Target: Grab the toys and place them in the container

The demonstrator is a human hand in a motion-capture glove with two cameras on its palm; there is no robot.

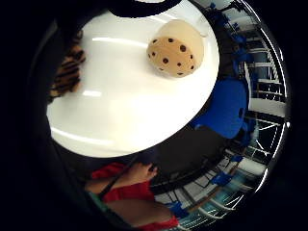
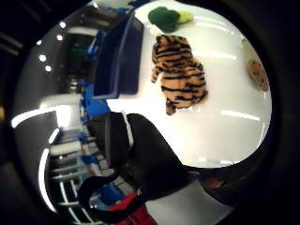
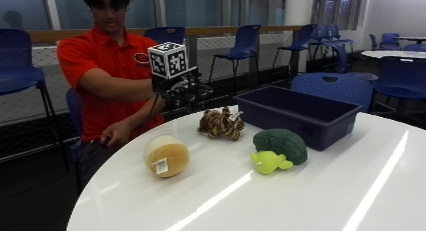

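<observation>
1. Three toys wait on the white table point(image 3: 319, 201), none yet in the blue container point(image 3: 303, 116): a striped tiger point(image 3: 221, 124), a spotted cookie plush point(image 3: 166, 155) and a broccoli toy point(image 3: 279, 148).
2. Taking the tiger as the centre of a clock in the outside view, the container sits at about two o'clock, the broccoli at four, and the cookie plush at seven, nearer the table edge.
3. My gloved right hand point(image 3: 178, 93) hangs above the table edge, just behind the tiger at roughly eleven o'clock, and touches nothing.
4. It holds nothing. The thumb-side palm view shows a dark gloved finger point(image 2: 150, 154) stretched out in front of the palm, so I judge the hand relaxed and wide, though the other fingers are hard to read.
5. The tiger looks like my first target, being closest and lying right beside the container wall.
6. To do it well I should lower straight onto the tiger's back, spread my fingers across its body, not a leg, and close round the soft middle.
7. Then lift clear of the container rim before moving over, so the plush does not catch the wall.
</observation>
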